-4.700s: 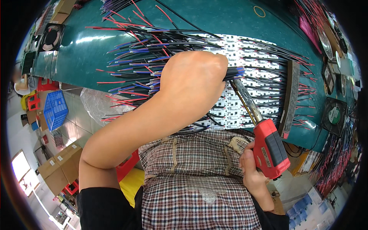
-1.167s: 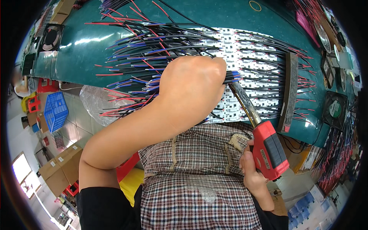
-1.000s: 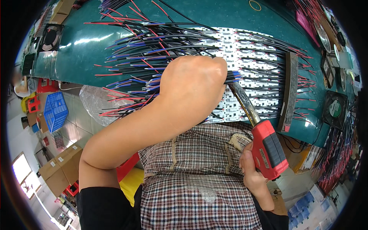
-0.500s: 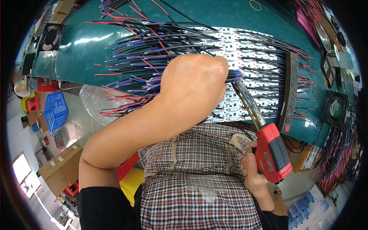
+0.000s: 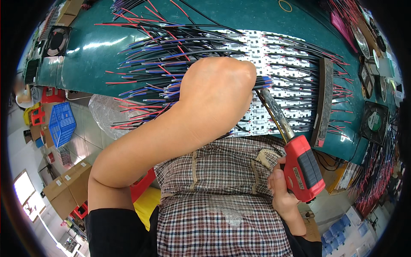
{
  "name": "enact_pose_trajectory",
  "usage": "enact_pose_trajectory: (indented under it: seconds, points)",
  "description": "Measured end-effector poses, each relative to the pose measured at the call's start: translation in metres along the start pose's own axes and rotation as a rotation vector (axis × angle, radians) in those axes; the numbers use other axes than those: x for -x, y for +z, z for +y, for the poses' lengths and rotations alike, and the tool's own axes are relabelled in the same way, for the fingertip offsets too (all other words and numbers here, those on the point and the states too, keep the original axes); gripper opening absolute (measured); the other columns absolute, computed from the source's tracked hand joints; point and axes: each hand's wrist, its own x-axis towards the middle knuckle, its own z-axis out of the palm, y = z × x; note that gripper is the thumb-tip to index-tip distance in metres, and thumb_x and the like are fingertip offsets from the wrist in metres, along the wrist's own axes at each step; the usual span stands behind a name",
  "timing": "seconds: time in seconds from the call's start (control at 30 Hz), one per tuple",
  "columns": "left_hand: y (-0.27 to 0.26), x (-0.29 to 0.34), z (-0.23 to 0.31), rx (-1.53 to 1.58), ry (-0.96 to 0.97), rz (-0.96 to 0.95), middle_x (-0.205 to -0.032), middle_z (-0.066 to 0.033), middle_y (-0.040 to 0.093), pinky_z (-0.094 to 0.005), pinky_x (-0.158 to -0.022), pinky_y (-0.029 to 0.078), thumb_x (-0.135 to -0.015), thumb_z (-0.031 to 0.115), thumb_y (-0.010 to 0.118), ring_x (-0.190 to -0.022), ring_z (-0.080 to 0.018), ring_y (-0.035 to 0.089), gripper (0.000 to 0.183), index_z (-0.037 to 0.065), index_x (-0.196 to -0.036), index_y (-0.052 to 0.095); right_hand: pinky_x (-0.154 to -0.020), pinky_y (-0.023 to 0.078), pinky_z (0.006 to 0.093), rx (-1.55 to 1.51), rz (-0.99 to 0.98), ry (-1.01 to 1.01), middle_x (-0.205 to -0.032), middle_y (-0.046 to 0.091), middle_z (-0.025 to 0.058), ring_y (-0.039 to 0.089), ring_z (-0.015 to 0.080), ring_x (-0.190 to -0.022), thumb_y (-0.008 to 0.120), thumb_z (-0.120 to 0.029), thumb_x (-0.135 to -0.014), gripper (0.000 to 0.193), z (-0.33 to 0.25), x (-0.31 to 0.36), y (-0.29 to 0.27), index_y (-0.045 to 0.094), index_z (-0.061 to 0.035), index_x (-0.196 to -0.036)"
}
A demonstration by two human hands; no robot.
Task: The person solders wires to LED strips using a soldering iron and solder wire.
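Gun [image 5: 299, 169] close up to the wires [image 5: 263, 83]

The left hand [image 5: 218, 88] is closed round a bundle of wires, blue tips poking out rightward over the white boards [image 5: 259, 124] on the green bench [image 5: 94, 73]. The right hand [image 5: 282, 188] grips the gun, nozzle [image 5: 277, 113] just near of the tips (touching or not, I can't tell). The wires look light and bendy, best bunched just behind the tips; the gun seems stiff and heavier, safest held by its red body.

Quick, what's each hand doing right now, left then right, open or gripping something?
Left hand: closed around a bundle of black cables.
Right hand: closed on the handle of a red and black soldering gun.
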Motion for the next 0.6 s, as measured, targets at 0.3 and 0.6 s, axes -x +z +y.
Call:
enact_pose_trajectory:
  seconds: [0.3, 0.6]
  points:
    - [0.0002, 0.0008, 0.0010, -0.004, -0.003, -0.004, -0.071, -0.0166, 0.065, -0.0451, -0.065, 0.053, -0.075, 0.014, 0.077, -0.070, -0.0356, 0.067, 0.020, 0.001, -0.077, 0.062, -0.078, 0.052, 0.0330, -0.034, 0.004, 0.135, -0.098, 0.065, 0.0086, 0.064, 0.0188, -0.090, 0.066, -0.006, -0.094, 0.023, 0.0021, 0.0030, -0.0052, 0.062, 0.0003, -0.116]
    - [0.0007, 0.0011, 0.0006, -0.025, 0.001, -0.003, -0.071, -0.0160, 0.065, -0.0450, -0.064, 0.053, -0.075, 0.015, 0.078, -0.070, -0.0354, 0.067, 0.021, 0.001, -0.077, 0.062, -0.073, 0.051, 0.0328, 0.062, -0.055, 0.178, -0.090, 0.064, 0.0066, 0.063, 0.0174, -0.082, 0.067, -0.008, -0.094, 0.017, -0.0051, -0.0016, -0.0076, 0.063, -0.0022, -0.110]
